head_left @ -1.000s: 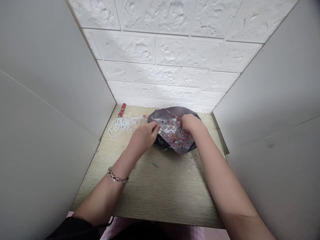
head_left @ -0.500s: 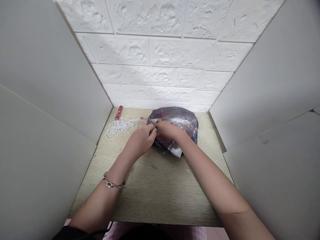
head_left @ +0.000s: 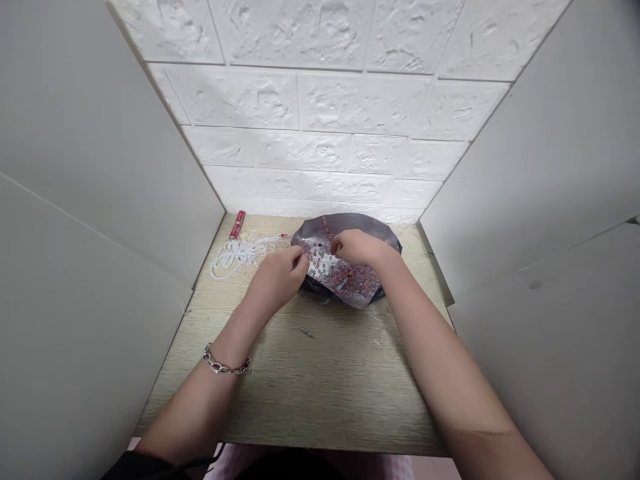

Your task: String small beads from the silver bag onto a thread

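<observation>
A shiny purple-grey bag point(head_left: 373, 230) lies open at the back of the wooden table point(head_left: 320, 387), filled with small pink, red and white beads point(head_left: 345, 277). My left hand point(head_left: 275, 277) is at the bag's left edge, fingers pinched together on something too small to name. My right hand point(head_left: 357, 247) rests over the beads inside the bag, fingers curled in a pinch; what they hold is hidden. A chain bracelet point(head_left: 223, 365) sits on my left wrist.
A tangle of white bead strands point(head_left: 243, 252) lies left of the bag, with a small red tube point(head_left: 237, 225) behind it by the wall. A tiny dark piece point(head_left: 306, 331) lies on the table. White panels close in both sides and the back.
My right hand went left to meet my left hand at the bag's edge, then drew back to the right over the beads. The bag's opening spread wider again.
</observation>
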A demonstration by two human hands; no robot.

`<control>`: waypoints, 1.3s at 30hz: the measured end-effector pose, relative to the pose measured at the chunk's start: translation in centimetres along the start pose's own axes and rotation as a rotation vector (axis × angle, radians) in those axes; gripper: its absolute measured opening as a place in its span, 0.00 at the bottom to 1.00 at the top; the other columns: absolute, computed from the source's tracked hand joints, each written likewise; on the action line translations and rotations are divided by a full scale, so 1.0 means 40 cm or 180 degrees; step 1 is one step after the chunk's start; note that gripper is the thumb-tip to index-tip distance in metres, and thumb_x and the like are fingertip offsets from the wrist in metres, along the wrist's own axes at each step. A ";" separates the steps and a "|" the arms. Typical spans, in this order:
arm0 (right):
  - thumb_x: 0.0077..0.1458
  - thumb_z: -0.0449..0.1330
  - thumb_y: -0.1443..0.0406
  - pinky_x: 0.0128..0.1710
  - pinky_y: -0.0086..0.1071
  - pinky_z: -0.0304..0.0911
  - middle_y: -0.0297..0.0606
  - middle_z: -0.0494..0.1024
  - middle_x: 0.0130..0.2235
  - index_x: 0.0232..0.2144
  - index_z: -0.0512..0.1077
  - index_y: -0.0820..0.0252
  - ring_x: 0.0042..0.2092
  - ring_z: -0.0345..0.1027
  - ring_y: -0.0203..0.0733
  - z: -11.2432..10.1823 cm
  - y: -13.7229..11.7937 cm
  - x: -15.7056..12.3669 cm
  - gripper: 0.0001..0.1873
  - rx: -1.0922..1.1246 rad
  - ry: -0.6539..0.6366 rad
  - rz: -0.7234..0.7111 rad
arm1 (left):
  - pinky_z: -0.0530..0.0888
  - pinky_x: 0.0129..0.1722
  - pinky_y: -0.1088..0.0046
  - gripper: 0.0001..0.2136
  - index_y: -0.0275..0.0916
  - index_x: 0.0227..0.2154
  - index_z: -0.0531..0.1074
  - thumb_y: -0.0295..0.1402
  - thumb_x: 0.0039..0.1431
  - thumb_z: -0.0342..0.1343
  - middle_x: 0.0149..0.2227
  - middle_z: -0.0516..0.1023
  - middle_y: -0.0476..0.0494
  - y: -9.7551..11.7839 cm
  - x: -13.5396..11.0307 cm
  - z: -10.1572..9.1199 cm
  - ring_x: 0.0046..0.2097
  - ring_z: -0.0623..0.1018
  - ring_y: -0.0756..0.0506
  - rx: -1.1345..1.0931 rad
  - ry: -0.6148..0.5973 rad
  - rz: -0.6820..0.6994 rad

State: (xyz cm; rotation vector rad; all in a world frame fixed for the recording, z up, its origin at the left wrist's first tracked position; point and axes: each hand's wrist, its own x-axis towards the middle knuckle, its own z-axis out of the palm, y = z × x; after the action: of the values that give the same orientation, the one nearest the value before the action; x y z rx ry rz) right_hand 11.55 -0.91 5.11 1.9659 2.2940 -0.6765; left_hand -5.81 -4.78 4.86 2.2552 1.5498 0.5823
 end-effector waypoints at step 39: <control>0.48 0.48 0.67 0.28 0.32 0.56 0.44 0.75 0.34 0.33 0.73 0.65 0.32 0.66 0.42 -0.022 0.002 -0.019 0.15 0.0035 -0.0477 0.0317 | 0.61 0.30 0.71 0.14 0.39 0.25 0.63 0.37 0.59 0.36 0.27 0.72 0.45 0.002 -0.004 0.006 0.31 0.70 0.47 0.0151 -0.0241 0.0102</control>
State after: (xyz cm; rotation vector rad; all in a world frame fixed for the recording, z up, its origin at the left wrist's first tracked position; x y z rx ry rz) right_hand 12.01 -1.32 6.13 1.9465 2.0967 -0.7990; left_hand -5.69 -4.97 4.69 2.3130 1.5087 0.4678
